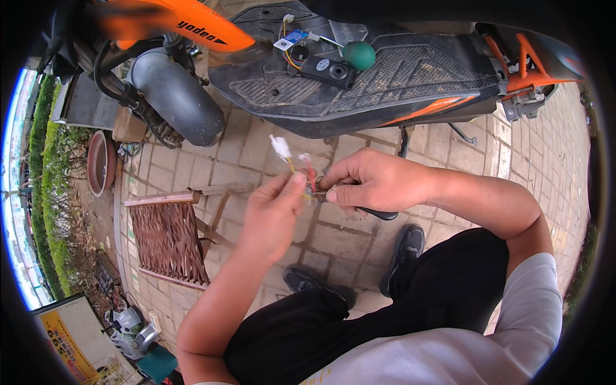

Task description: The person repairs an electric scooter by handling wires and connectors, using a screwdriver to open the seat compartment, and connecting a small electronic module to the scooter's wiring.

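Observation:
My left hand (pixel 276 218) pinches a bundle of thin yellow and red wires (pixel 310 170) with white plastic connectors (pixel 280 146) at their ends. My right hand (pixel 382 183) meets it at the wires, closed on a black-handled tool (pixel 378 213), probably pliers, whose working end is partly hidden by my fingers. Beyond my hands, on the dark ridged footboard of an orange-and-black scooter (pixel 423 77), lie a black box module (pixel 327 70), a tool with a green ball handle (pixel 358 56) and a small blue-and-white part (pixel 292 40) with wires.
A folding wooden stool (pixel 167 237) with a woven seat stands at lower left on the paving (pixel 346 244). A clay pot (pixel 101 163) sits beside a hedge (pixel 54 192). The front wheel fender (pixel 173 96) is at upper left. Assorted items and a board (pixel 67 337) are at bottom left.

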The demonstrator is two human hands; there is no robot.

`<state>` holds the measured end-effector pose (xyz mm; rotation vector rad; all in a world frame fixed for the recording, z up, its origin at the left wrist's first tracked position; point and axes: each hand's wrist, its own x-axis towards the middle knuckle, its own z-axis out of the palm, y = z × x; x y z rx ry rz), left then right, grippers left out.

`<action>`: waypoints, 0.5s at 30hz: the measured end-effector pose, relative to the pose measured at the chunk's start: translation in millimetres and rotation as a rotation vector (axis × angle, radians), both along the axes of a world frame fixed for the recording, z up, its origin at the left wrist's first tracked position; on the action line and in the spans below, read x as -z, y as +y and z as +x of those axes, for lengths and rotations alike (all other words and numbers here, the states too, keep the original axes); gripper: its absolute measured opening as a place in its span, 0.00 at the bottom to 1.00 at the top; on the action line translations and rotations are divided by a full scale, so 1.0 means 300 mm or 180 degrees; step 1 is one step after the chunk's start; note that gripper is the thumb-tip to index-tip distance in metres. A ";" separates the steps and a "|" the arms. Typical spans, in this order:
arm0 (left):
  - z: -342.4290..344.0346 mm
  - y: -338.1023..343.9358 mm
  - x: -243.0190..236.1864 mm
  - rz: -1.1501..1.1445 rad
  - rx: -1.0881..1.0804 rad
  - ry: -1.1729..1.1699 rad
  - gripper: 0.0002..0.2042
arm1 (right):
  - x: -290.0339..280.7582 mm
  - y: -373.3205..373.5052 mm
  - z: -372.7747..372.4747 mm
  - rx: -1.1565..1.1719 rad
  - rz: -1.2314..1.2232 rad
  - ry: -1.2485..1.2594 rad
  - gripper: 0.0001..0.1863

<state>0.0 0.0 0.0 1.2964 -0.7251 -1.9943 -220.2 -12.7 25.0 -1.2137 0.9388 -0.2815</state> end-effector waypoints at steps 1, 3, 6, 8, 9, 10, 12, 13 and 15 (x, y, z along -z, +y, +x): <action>-0.007 0.006 0.003 0.0084 0.0035 0.0021 0.10 | -0.002 -0.005 -0.006 -0.0069 -0.0080 -0.0074 0.17; -0.017 0.026 0.003 0.0063 0.0138 -0.0032 0.09 | -0.001 -0.001 -0.007 -0.0124 -0.0236 -0.0217 0.17; -0.029 0.037 0.008 -0.0187 0.0278 -0.0188 0.09 | 0.002 0.002 -0.013 -0.0152 -0.0352 -0.0431 0.18; -0.021 0.033 0.008 -0.0222 0.0270 -0.0289 0.08 | 0.000 0.002 -0.022 -0.0292 -0.0196 -0.0554 0.24; -0.019 0.031 0.010 -0.0215 0.0228 -0.0277 0.08 | -0.006 0.002 -0.035 -0.0369 -0.0148 -0.0669 0.27; -0.018 0.027 0.011 -0.0213 0.0184 -0.0268 0.08 | -0.017 0.000 -0.054 -0.0463 -0.0068 -0.0671 0.32; -0.015 0.020 0.012 -0.0235 0.0086 -0.0264 0.08 | -0.027 0.001 -0.074 -0.0525 0.0139 -0.0778 0.38; -0.009 0.016 0.009 -0.0261 0.0038 -0.0283 0.08 | -0.024 0.002 -0.075 -0.0488 0.0259 -0.0898 0.39; -0.003 0.007 0.003 -0.0275 -0.0034 -0.0236 0.08 | -0.023 0.005 -0.086 -0.0486 0.0380 -0.1024 0.41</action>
